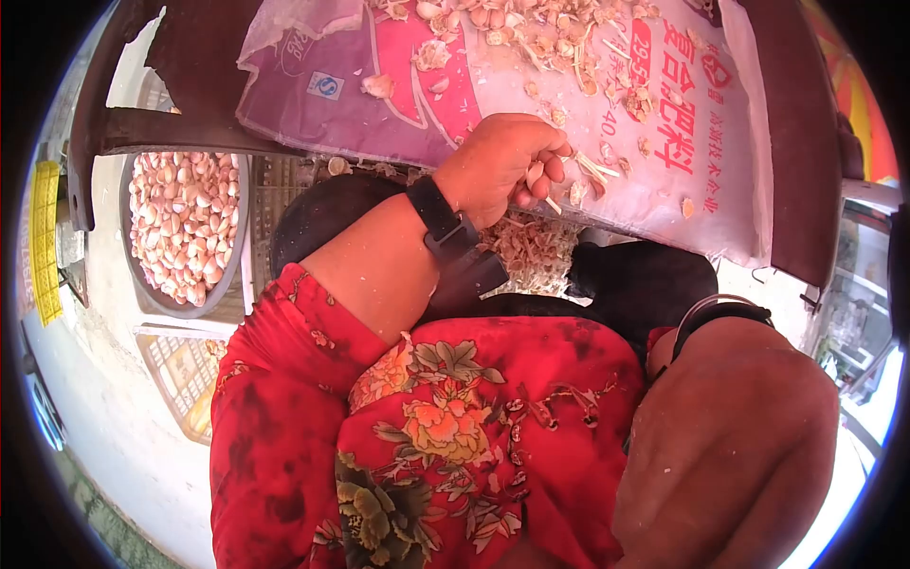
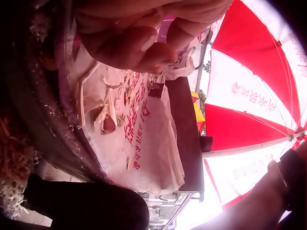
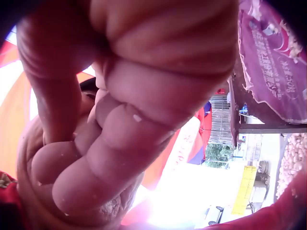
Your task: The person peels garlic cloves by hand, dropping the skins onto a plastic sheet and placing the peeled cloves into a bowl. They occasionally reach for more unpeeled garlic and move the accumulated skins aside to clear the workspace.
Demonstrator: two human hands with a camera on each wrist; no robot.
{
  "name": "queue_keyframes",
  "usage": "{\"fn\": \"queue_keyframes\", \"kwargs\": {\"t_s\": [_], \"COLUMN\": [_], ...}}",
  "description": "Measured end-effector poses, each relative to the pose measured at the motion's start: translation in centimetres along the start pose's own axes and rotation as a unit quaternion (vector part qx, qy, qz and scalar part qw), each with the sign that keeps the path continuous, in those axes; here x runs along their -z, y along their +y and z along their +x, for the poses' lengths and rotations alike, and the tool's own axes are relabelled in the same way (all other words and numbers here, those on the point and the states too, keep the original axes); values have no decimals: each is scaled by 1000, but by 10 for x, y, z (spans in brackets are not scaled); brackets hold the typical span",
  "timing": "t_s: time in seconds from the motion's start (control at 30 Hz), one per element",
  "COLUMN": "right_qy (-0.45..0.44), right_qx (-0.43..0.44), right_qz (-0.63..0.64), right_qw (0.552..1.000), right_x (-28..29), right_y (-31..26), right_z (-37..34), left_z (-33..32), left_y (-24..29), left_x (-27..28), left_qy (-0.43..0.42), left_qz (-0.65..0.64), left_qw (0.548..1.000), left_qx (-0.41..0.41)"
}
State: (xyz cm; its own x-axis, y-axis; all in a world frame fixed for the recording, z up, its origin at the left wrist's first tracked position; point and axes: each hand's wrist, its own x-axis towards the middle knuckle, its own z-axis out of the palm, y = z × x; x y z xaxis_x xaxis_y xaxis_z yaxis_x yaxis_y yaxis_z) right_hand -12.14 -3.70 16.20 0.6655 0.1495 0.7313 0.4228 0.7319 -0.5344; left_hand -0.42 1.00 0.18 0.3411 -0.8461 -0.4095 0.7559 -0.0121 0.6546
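My left hand [image 1: 502, 161] is over the near edge of a printed fertilizer sack [image 1: 720, 180] and pinches a garlic clove [image 1: 536, 174] between thumb and bent fingers. Just right of the fingertips lie a few dry garlic stalks [image 1: 597, 171] with papery skin. In the left wrist view the left hand's curled fingers [image 2: 144, 48] fill the top. My right hand [image 1: 730, 446] is raised close to the head camera, its back showing. The right wrist view has its fingers [image 3: 100, 177] loosely bent near the face, apart from the thumb at their base, with nothing seen in them.
Garlic cloves and skins [image 1: 540, 33] are heaped on the sack's far side. A round basin [image 1: 245, 218] of cloves stands low on the left, above a plastic crate [image 1: 171, 370]. Peelings [image 1: 531, 251] are piled below the sack's edge. A red and white umbrella [image 2: 254, 76] spreads overhead.
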Motion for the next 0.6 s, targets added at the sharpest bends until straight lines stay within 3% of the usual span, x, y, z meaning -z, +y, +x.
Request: {"fn": "queue_keyframes", "kwargs": {"t_s": [0.07,0.1,0.2,0.6], "right_qy": [34,67,63,-44], "right_qx": [-3,-67,-138,-158], "right_qz": [-6,16,48,84], "right_qw": [999,995,987,983], "right_x": [-1,-5,2,44], "right_y": [-4,-15,-24,-30], "right_z": [10,13,14,11], "left_z": [-2,-4,-3,-4], "left_y": [0,1,3,2], "left_x": [-1,-2,-3,-6], "left_qy": [1,0,4,-8], "left_qz": [-2,-1,-2,-13], "left_qw": [1000,1000,1000,1000], "left_qx": [3,1,5,14]}}
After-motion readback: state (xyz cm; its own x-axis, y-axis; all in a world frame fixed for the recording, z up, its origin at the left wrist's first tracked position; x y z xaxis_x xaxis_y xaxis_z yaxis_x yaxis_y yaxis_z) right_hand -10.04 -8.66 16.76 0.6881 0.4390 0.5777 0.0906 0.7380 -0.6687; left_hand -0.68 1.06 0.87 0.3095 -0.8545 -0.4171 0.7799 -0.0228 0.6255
